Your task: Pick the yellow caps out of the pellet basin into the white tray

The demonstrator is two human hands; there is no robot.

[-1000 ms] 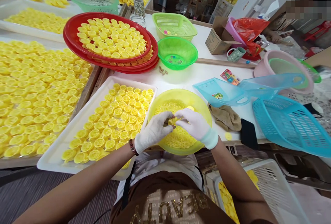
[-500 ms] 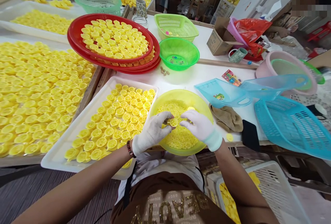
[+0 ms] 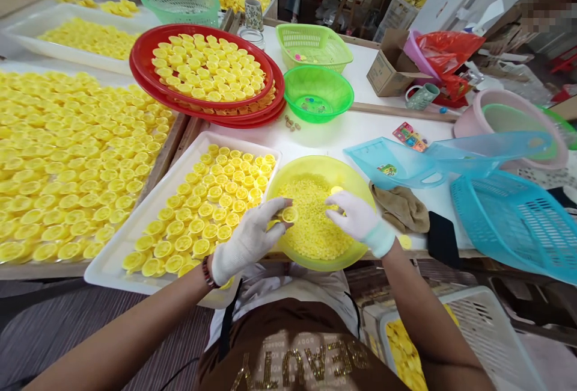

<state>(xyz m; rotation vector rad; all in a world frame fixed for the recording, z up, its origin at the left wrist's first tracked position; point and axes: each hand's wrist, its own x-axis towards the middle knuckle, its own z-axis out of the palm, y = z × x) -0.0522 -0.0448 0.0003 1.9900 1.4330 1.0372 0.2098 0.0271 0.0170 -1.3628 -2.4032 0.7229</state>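
My left hand (image 3: 252, 231), in a white knit glove, pinches a small yellow round cup (image 3: 290, 215) between thumb and fingers. It is over the left side of a translucent yellow bowl (image 3: 322, 165) of small yellow pellets (image 3: 311, 222). My right hand (image 3: 354, 216), also gloved, hovers above the bowl's right side, its thumb and fingers apart and nothing visible between them. A pale yellow disc (image 3: 336, 190) shows just beyond its fingertips. To the left, a white tray (image 3: 106, 274) holds rows of similar yellow cups (image 3: 196, 210).
Stacked red trays (image 3: 144, 81) of yellow cups stand beyond the white tray. A green bowl (image 3: 319, 93), a blue scoop (image 3: 383, 159), a brown cloth (image 3: 401, 207), a black flat object (image 3: 443, 239) and a blue basket (image 3: 509, 222) surround the yellow bowl. Other people sit farther off.
My hands have drawn apart. The left has moved left with the yellow cup toward the white tray; the right has let go of the cup. The view has shifted slightly.
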